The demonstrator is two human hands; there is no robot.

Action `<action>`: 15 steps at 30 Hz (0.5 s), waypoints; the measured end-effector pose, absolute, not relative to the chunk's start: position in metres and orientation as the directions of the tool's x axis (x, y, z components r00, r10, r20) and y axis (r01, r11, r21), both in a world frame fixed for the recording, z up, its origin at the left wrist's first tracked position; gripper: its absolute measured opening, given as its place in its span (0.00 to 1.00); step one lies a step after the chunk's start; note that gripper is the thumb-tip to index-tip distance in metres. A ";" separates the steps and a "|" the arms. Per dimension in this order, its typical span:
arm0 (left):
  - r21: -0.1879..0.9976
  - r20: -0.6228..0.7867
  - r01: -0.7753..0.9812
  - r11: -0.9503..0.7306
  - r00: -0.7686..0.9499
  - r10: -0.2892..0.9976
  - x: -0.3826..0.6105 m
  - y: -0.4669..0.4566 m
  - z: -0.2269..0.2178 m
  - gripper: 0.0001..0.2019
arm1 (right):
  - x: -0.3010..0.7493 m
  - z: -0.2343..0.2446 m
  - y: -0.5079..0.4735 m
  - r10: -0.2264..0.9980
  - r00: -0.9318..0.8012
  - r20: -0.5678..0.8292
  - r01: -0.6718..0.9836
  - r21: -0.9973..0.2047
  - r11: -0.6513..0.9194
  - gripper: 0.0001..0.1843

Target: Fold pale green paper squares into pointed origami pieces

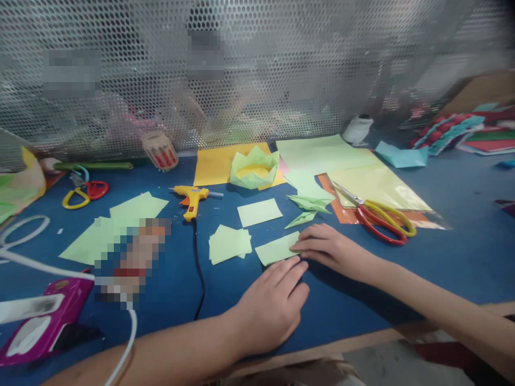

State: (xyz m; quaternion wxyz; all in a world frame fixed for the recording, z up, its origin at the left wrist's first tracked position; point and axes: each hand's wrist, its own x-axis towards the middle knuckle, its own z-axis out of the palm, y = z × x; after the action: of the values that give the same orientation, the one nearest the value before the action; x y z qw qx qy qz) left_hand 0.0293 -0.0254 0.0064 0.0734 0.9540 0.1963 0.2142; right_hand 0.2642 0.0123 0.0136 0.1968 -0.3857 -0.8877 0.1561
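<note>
A small light green paper rectangle [276,249] lies flat on the blue table [462,225]. My left hand [273,305] lies palm down just in front of it, fingers together and stretched toward its near edge. My right hand [330,247] rests flat at the paper's right end, fingertips pressing on it. Neither hand grips anything. Another green rectangle [259,212] and a small stack of green papers [229,244] lie to the left. Folded green pieces [308,206] lie just beyond my right hand.
A yellow glue gun [192,198] with a black cord lies left of centre. Red and yellow scissors [382,217] rest on yellow-green sheets at the right. A folded green paper bowl [254,169] sits at the back. A perforated metal screen [257,69] closes the far side. A pink object [44,321] sits front left.
</note>
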 end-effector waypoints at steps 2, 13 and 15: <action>0.242 0.354 0.365 -0.899 0.830 0.432 0.029 -0.025 0.008 0.13 | 0.261 0.016 0.015 0.769 -0.607 0.202 0.620 -0.485 0.617 0.18; 0.331 0.194 0.520 -0.787 0.779 0.596 0.029 -0.027 0.004 0.22 | 0.236 0.027 0.033 0.926 -0.378 0.017 0.749 -0.582 0.317 0.14; 0.341 0.177 0.527 -0.779 0.778 0.603 0.029 -0.027 0.004 0.23 | 0.234 0.025 0.031 0.945 -0.327 0.013 0.761 -0.590 0.271 0.12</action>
State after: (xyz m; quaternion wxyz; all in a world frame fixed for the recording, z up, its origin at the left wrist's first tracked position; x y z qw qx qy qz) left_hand 0.0289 -0.0269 0.0035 0.1374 0.9327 0.3028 0.1397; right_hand 0.2339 0.0309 0.0251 0.1850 -0.5500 -0.7754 0.2489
